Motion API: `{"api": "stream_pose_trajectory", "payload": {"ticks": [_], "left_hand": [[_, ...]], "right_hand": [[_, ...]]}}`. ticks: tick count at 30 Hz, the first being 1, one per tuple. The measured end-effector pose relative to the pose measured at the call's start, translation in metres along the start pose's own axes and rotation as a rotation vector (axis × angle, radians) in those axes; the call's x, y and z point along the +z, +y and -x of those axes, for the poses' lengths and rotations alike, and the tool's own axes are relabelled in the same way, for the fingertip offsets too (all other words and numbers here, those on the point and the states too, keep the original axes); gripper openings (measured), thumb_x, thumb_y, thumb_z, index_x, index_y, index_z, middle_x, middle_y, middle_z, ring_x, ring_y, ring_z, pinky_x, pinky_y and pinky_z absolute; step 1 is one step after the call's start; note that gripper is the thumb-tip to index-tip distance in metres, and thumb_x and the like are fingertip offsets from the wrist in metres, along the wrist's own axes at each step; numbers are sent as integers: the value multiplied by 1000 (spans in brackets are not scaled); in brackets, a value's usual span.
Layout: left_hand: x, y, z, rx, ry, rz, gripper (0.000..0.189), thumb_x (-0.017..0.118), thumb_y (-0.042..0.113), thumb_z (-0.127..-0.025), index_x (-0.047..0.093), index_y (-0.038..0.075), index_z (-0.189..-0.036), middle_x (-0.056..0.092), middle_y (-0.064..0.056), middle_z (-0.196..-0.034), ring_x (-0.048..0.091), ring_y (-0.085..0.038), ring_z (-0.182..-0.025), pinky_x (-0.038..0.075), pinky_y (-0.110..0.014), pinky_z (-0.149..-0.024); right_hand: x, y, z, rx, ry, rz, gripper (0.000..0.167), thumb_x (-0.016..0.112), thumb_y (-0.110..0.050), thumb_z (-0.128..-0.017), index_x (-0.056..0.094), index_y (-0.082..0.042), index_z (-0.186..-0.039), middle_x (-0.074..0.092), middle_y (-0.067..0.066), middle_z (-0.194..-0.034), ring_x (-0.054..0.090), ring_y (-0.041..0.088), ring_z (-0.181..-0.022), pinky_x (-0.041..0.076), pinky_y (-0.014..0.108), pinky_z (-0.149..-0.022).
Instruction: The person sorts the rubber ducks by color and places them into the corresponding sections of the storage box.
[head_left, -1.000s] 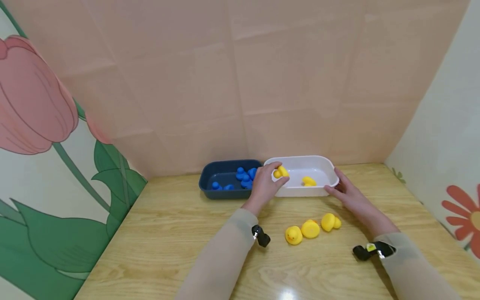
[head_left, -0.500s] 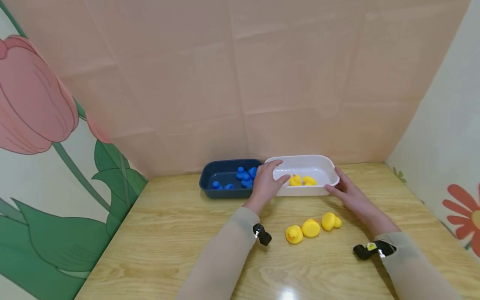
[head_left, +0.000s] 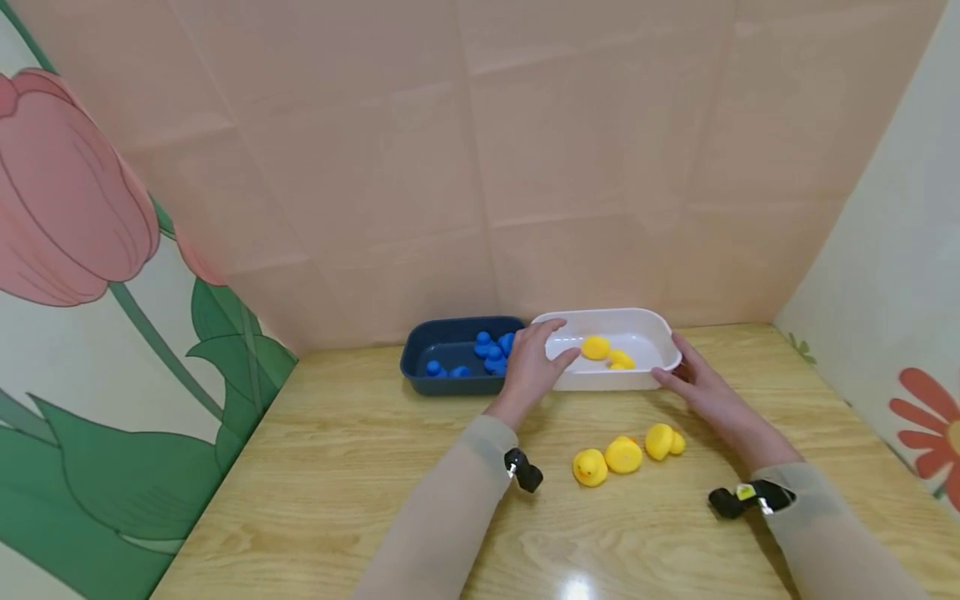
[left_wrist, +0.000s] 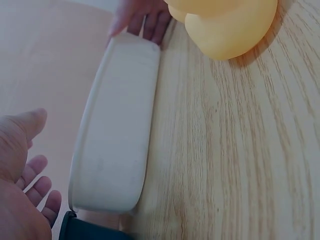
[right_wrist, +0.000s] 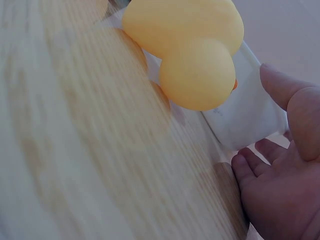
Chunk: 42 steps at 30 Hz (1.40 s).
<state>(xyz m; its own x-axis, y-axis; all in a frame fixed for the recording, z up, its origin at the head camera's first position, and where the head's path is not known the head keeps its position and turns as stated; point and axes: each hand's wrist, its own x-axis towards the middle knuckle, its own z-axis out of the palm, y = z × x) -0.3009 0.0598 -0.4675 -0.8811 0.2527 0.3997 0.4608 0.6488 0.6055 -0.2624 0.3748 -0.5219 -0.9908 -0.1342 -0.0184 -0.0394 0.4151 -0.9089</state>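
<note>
My left hand [head_left: 531, 367] hovers over the left end of a white plastic tray [head_left: 611, 382], fingers and thumb spread apart with nothing between them. Inside that tray lie two yellow rubber ducks; the left duck [head_left: 596, 347] shows its flat round base, and the other duck [head_left: 621, 360] is tipped beside it. At the tray's right end, my right hand [head_left: 708, 396] holds the corner, thumb at the front rim and fingers round the end wall. The right wrist view shows the thumb [right_wrist: 282, 90] by the rim and the fingers lower at the end.
A dark blue tray [head_left: 420, 385] with several blue ducks [head_left: 493, 360] adjoins the white one on the left. Three yellow ducks [head_left: 623, 455] lie in a row on the wooden table [head_left: 315, 500], nearer me. A pink-beige sheet [head_left: 585, 167] rises behind the trays.
My left hand has let go of a yellow duck, which dropped into the white tray and rolled over onto its side, base showing. The right hand has stayed at the tray's end.
</note>
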Motion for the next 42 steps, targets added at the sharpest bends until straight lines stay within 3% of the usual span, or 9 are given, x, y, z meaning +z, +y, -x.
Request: {"api": "stream_pose_trajectory", "payload": {"ticks": [10,27,33,42], "left_hand": [[-6,2,7,23,15,16,55,81,37,-104,65,20,-154,67,2,-152,55,-26,-142,45,-40,-119],[-24,13,36,3,-12,77,56,82,36,-103,65,23,-154,67,3,-150,53,-23,-143,46,-43,-119],[-30,15,50,25,-35,83,57,82,36,-103,64,22,-156,67,4,-149,53,-22,-142,45,-44,-120],[-39,17,72,5,-131,113,58,80,41,-104,61,31,-158,64,12,-150,47,-17,-149,47,-47,-120]], "right_hand": [[-1,1,0,-8,1,2,103,60,-52,-113,-18,-27,-175,6,36,-178,13,59,-162,14,79,-124],[0,2,0,-11,3,14,103,60,-53,-113,-18,-27,-175,6,37,-177,12,59,-162,13,78,-125],[-1,3,0,-12,0,8,102,60,-52,-113,-18,-28,-175,7,38,-177,13,59,-162,13,78,-125],[0,2,1,-10,1,16,104,61,-56,-112,-18,-29,-175,10,36,-178,15,58,-162,16,78,-124]]}}
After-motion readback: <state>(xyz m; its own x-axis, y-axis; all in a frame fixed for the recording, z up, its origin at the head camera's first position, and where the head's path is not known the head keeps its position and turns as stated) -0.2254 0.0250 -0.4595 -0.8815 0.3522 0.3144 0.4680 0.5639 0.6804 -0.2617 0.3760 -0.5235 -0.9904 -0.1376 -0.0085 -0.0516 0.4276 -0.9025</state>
